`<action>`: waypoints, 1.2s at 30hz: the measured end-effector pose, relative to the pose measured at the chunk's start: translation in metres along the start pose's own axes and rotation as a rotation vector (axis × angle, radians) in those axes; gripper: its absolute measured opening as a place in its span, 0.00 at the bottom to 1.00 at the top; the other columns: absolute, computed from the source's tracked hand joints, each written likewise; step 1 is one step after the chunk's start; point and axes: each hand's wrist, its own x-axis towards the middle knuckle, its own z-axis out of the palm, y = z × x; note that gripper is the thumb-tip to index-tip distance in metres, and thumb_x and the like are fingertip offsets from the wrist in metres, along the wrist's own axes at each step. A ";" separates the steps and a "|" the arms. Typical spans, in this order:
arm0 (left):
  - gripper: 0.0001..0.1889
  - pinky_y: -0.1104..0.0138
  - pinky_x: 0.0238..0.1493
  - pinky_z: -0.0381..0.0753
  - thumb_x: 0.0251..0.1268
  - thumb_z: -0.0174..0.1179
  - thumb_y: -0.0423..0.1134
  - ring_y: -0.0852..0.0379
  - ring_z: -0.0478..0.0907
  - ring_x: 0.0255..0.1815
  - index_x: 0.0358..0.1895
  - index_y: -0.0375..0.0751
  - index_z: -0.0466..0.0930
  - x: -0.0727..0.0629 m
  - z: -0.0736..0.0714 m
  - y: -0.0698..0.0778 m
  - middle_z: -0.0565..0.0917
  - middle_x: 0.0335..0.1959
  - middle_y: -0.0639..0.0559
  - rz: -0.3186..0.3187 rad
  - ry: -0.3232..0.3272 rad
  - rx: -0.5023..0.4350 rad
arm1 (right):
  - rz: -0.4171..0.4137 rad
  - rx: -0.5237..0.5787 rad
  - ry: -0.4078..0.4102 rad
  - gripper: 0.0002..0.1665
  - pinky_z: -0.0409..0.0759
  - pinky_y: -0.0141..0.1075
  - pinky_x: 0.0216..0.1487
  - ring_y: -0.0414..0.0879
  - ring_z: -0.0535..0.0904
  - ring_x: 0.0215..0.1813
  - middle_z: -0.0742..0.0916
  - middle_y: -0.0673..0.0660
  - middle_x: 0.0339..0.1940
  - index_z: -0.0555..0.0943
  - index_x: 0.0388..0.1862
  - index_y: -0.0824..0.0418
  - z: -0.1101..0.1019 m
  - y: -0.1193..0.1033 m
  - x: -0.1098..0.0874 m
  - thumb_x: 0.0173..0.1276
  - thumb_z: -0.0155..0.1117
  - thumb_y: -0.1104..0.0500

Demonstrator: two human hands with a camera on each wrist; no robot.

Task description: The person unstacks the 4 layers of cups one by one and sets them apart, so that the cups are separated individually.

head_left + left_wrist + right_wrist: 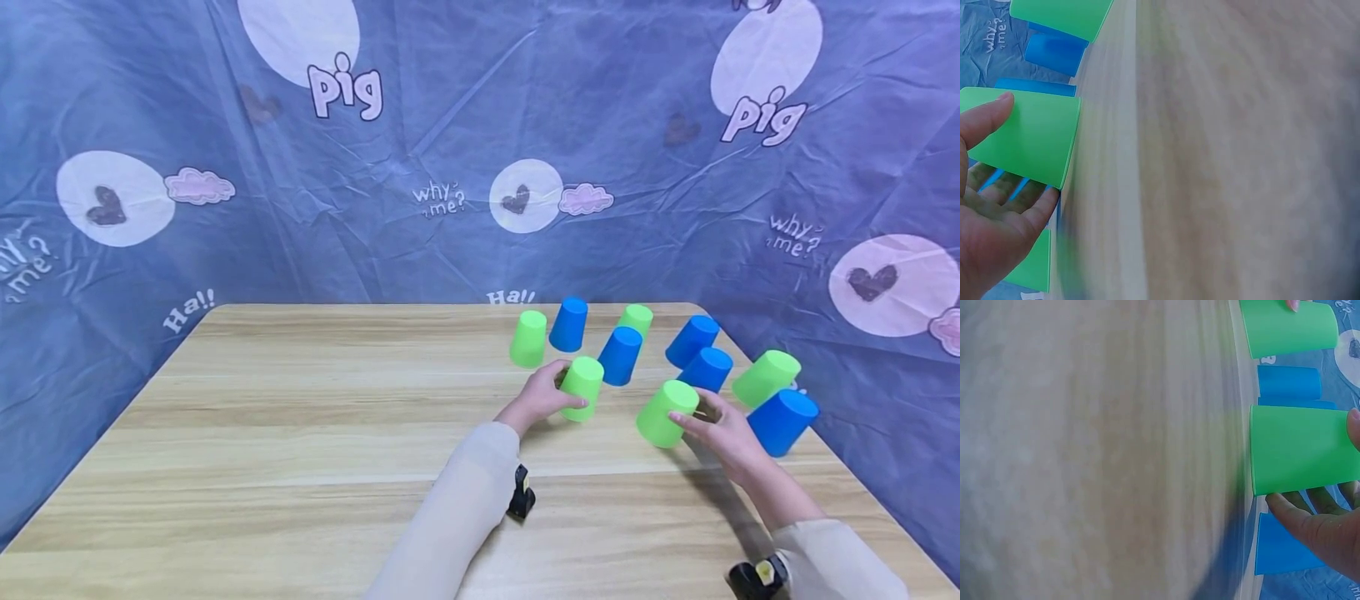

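My left hand (538, 395) holds a green cup (582, 390) that stands upside down, thumb on its near side and fingers round the far side. To the right, my right hand (726, 433) grips another upside-down green cup (666, 417) in the same way. In the left wrist view, the thumb lies against the green cup (1029, 137) with fingers beneath it. The right wrist view has a green cup (1300, 450) between thumb and fingers, its rim at or close to the tabletop. A blue cup (620, 357) stands just behind and between the two held cups.
More upside-down cups stand around: a green cup (528, 340) and a blue cup (569, 325) at back left, a green cup (637, 317) behind, blue cups (692, 342) at back right, and a green cup (765, 380) and a blue cup (783, 423) near the wooden table's (300, 433) right edge.
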 end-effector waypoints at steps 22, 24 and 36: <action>0.39 0.63 0.54 0.65 0.41 0.68 0.38 0.50 0.62 0.58 0.61 0.49 0.60 -0.003 -0.010 0.001 0.67 0.57 0.49 0.014 0.003 -0.062 | -0.025 0.071 -0.079 0.47 0.52 0.61 0.54 0.69 0.47 0.61 0.50 0.73 0.64 0.37 0.66 0.66 -0.014 -0.021 0.002 0.62 0.54 0.52; 0.39 0.63 0.53 0.66 0.41 0.68 0.40 0.50 0.61 0.58 0.61 0.49 0.60 -0.004 -0.015 0.002 0.66 0.58 0.48 0.015 -0.005 -0.048 | -0.052 0.071 -0.092 0.46 0.51 0.62 0.54 0.68 0.46 0.61 0.50 0.73 0.64 0.36 0.67 0.65 -0.018 -0.027 0.004 0.63 0.53 0.53; 0.36 0.60 0.56 0.63 0.54 0.54 0.56 0.52 0.60 0.59 0.64 0.45 0.56 -0.018 -0.075 0.020 0.64 0.60 0.50 0.108 0.045 0.186 | -0.184 -0.030 -0.079 0.40 0.48 0.61 0.55 0.66 0.45 0.62 0.52 0.71 0.64 0.39 0.68 0.60 -0.035 -0.084 0.019 0.66 0.46 0.50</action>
